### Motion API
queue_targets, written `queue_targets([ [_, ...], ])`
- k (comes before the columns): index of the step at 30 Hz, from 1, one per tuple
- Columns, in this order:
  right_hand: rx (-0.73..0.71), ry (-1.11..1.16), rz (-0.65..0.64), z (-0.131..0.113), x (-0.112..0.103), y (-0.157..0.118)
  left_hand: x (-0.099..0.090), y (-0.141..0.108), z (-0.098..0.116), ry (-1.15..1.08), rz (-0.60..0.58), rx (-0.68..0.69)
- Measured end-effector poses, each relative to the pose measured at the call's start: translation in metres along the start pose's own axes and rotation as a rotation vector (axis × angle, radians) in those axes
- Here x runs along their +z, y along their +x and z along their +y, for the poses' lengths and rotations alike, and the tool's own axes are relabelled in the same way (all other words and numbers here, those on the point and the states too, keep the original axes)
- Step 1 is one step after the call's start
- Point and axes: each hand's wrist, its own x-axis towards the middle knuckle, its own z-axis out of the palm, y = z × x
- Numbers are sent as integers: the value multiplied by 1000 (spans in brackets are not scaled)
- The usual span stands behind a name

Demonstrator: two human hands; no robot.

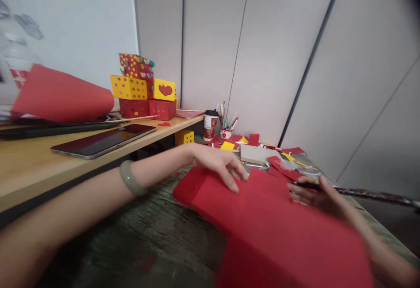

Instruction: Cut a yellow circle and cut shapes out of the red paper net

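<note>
A large red paper cut-out (262,218), with flaps and fold lines, spreads from the middle of the view to its lower edge. My left hand (219,165), a pale green bangle on its wrist, rests over the far left part of the paper. Its fingers are bent downward and apart, with the tips at the red surface. At the paper's right side, my right hand (311,192) is closed around a dark pen-like stick (364,193) that points out to the right. Motion blurs that hand and the paper's near part, and the stick's exact kind is unclear.
Beyond the paper lie red and yellow scraps (227,146), a grey board (257,154), a pen cup (226,133) and a lidded coffee cup (210,125). On the raised wooden shelf (167,133) at left are a tablet (105,140), decorated boxes (133,88) and a red sheet (62,95).
</note>
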Motion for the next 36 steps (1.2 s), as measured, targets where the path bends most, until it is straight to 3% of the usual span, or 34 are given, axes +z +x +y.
queue_targets([
  [3, 257, 438, -163, -10, 3, -9, 11, 17, -26, 104, -208, -72],
  [5, 414, 552, -181, -17, 13, -17, 14, 28, -38, 264, -202, -73],
  [6, 420, 514, -181, -19, 19, -21, 15, 32, -42, 353, -176, -63],
  [10, 205, 266, -139, -19, 37, -29, 10, 37, -43, 578, -73, -44],
  [13, 103, 131, -123, -15, 37, -28, 6, 37, -39, 673, -56, -55],
  [18, 127, 84, -231, -10, 33, -26, 0, 37, -36, 775, -92, -64],
  [26, 94, 46, -256, -15, 42, -30, 3, 41, -35, 895, 17, -131],
  [31, 95, 20, -264, -16, 48, -31, -4, 43, -34, 901, -37, -226],
  [33, 85, 1, -272, -15, 50, -32, -8, 44, -33, 912, -35, -182],
  [36, 85, 1, -261, -15, 50, -33, 0, 42, -27, 926, 99, -66],
])
